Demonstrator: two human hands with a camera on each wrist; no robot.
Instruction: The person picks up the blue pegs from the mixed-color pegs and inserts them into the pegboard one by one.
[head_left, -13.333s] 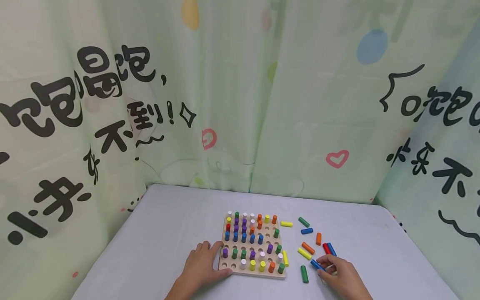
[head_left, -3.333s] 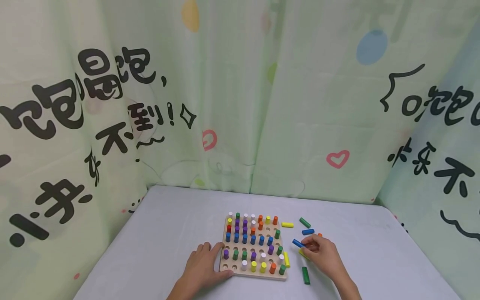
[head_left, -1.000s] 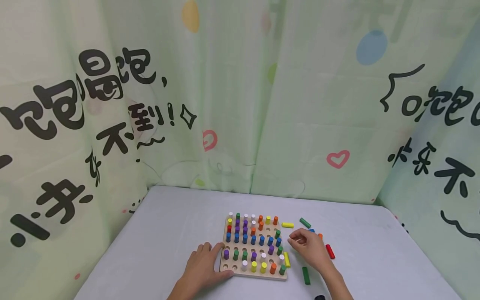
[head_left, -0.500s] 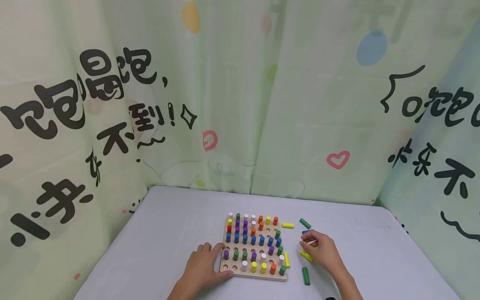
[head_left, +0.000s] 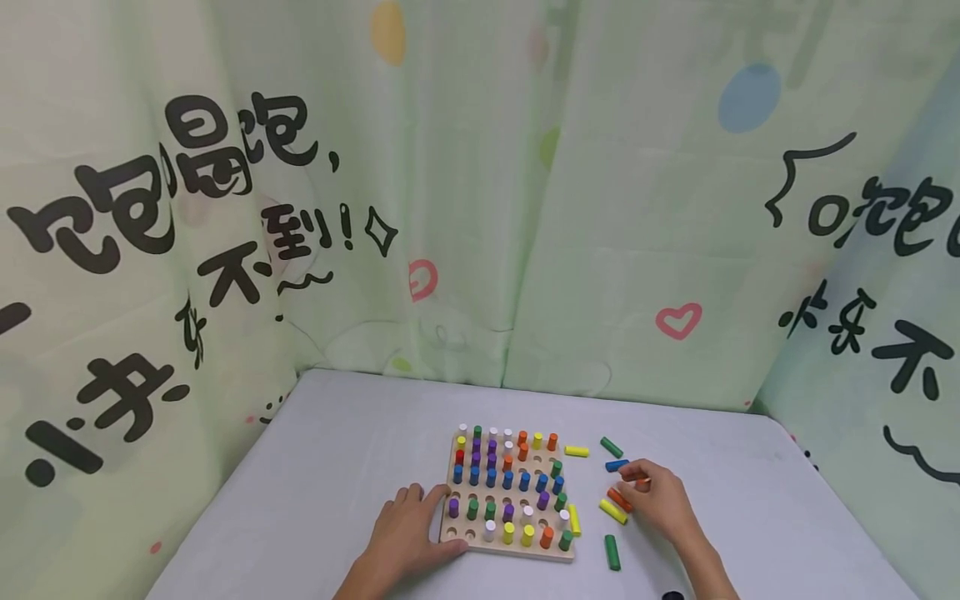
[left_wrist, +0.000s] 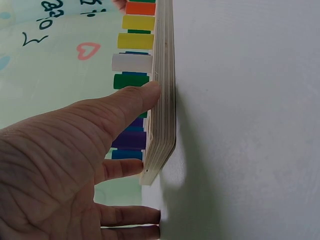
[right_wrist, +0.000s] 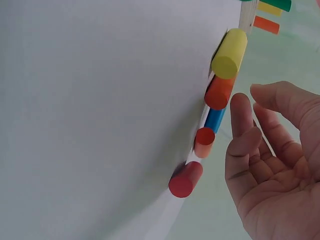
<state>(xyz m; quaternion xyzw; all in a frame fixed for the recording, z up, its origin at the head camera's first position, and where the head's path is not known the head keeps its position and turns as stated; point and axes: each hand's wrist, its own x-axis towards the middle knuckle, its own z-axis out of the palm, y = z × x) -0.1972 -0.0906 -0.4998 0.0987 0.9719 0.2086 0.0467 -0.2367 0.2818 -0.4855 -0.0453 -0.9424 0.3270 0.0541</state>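
Note:
A wooden pegboard [head_left: 517,552] stands on the table, holding upright coloured pegs, with a full row of blue pegs [head_left: 507,481] across its middle. My left hand [head_left: 405,527] touches its near left corner, thumb on the front edge and index finger at the left side. In the left wrist view the fingers are extended beside the board's edge. My right hand [head_left: 658,498] hovers over the loose pegs with bent, relaxed fingers and nothing between them. Closest to it lie an orange peg [head_left: 619,499], a yellow peg [head_left: 612,512] and, in the right wrist view, a red peg [right_wrist: 185,180].
Other loose pegs lie right of the board: a blue peg [head_left: 617,466], green pegs [head_left: 612,552] and a yellow peg [head_left: 576,451]. Another yellow peg [head_left: 573,520] lies along the board's right edge. A printed curtain [head_left: 585,317] hangs behind the white table [head_left: 360,433].
Since the oldest frame, two blue pegs have gone into the middle row, one within the last few seconds. The right hand has moved from the board's right edge to the loose pegs. The left hand stays.

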